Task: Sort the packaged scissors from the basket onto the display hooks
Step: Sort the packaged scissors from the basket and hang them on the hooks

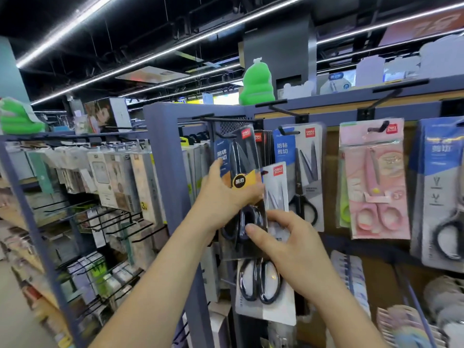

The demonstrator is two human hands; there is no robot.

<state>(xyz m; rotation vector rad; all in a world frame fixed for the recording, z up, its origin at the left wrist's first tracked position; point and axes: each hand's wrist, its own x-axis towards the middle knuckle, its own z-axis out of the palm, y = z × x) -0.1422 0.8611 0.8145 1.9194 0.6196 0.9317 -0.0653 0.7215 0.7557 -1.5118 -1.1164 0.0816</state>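
Note:
My left hand [223,194] grips a black scissors pack [242,156] by its middle, its top raised to a black display hook [221,133] where more dark packs hang. Just below, my right hand [283,243] holds a white scissors pack [270,280] with black handles, thumb resting on the lower part of the black pack. Further right, hooks carry a blue-and-grey scissors pack [301,172], a pink scissors pack [376,182] and another blue pack [439,192]. The basket is out of view.
A blue-grey frame post [163,172] stands just left of my hands. Beyond it, a rack [100,184] holds stationery packs on wire hooks. A green toy [256,84] and boxes sit on the top shelf. Empty hooks [281,108] jut out above the scissors.

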